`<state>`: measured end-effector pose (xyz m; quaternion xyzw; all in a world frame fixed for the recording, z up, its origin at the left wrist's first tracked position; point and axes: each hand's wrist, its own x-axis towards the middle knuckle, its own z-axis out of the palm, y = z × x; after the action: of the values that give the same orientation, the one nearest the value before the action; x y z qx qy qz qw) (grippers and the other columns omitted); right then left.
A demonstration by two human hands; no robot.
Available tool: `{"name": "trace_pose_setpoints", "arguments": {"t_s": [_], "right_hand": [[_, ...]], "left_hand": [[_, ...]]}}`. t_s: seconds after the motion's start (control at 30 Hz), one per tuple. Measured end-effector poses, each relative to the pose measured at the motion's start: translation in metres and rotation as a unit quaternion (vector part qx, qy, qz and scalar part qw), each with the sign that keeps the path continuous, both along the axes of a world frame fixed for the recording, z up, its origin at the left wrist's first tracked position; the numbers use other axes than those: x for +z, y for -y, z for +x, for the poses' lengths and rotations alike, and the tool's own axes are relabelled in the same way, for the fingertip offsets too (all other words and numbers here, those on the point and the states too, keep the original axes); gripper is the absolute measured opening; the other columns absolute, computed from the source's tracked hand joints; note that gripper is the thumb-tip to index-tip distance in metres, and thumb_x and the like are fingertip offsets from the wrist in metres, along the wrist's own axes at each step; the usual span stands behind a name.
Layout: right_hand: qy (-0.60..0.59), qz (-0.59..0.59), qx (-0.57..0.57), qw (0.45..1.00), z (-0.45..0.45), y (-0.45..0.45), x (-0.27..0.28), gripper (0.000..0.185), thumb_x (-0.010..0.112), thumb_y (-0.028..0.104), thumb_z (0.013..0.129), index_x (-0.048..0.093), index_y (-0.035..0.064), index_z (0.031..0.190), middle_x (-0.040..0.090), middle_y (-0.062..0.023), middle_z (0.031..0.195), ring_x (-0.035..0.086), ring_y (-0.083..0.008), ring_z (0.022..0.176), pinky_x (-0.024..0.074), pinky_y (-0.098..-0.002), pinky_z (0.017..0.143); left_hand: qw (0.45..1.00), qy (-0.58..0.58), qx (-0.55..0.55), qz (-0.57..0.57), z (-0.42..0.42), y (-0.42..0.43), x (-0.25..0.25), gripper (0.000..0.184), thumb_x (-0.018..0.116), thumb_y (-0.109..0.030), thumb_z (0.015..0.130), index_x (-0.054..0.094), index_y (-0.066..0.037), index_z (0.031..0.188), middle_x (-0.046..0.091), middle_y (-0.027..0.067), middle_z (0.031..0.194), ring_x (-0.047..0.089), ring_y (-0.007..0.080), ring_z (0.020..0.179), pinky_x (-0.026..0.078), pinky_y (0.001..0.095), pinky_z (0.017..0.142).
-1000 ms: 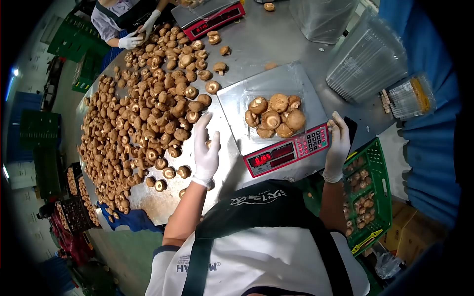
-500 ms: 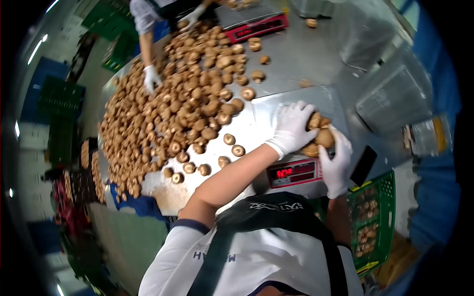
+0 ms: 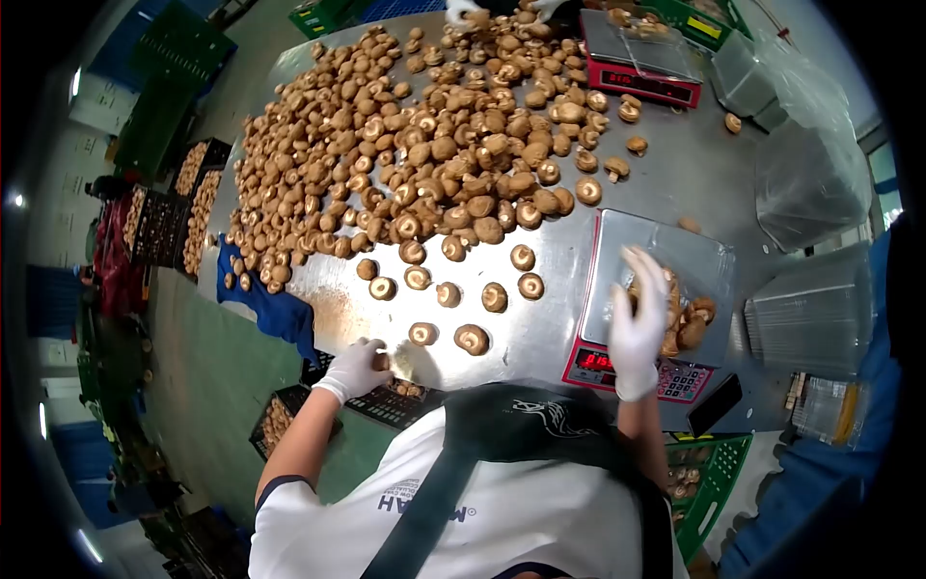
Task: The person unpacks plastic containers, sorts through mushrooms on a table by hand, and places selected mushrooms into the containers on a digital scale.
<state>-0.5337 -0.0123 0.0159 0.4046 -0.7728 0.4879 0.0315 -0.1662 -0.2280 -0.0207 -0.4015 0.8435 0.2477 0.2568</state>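
My left hand (image 3: 355, 372), in a white glove, is at the near edge of the metal table (image 3: 323, 280), its fingers closed round a brown mushroom (image 3: 382, 362). My right hand (image 3: 639, 333), gloved too, is over the red scale (image 3: 585, 363) with fingers stretched out. Beside it, several mushrooms (image 3: 691, 326) sit in a transparent tray on the weighing plate; the hand hides part of them. Several loose mushrooms (image 3: 448, 294) lie stem up between my hands, in front of a large mushroom heap (image 3: 386, 145).
Across the table a co-worker's gloved hands (image 3: 468, 13) are at the heap, near a second red scale (image 3: 641, 82). Transparent trays (image 3: 810, 309) are stacked at the right, with a black phone (image 3: 715, 403) nearby. A green crate (image 3: 719, 482) and a black crate (image 3: 386, 407) stand below the table.
My left hand has left the tray and moved left to the table's near edge, where it grips a mushroom. My right hand has opened over the scale. The view has shifted.
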Motion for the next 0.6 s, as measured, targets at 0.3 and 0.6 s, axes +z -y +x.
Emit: {"name": "trace_pose_setpoints", "arguments": {"t_s": [0.3,0.6], "right_hand": [[0.102,0.114,0.118,0.981,0.000,0.193,-0.108,0.043,0.057,0.021,0.092,0.054,0.0050,0.132,0.061,-0.0183,0.124,0.054,-0.0366,0.118,0.0422,-0.0429,0.102],[-0.003,0.231,0.124,0.965,0.058,0.142,-0.163,0.058,0.072,0.026,0.081,0.054,0.0082,0.133,0.061,-0.0130,0.119,0.049,-0.0333,0.118,0.0367,-0.0457,0.102]], "left_hand": [[0.932,-0.335,0.130,-0.038,-0.087,0.035,-0.032,0.055,0.066,-0.026,0.089,0.049,-0.008,0.138,0.052,0.0175,0.134,0.050,0.0362,0.123,0.041,0.0416,0.105],[0.921,-0.370,0.084,-0.089,-0.195,0.082,-0.103,0.055,0.067,-0.012,0.083,0.049,-0.012,0.135,0.055,0.0141,0.131,0.055,0.0366,0.116,0.046,0.0424,0.099]]}}
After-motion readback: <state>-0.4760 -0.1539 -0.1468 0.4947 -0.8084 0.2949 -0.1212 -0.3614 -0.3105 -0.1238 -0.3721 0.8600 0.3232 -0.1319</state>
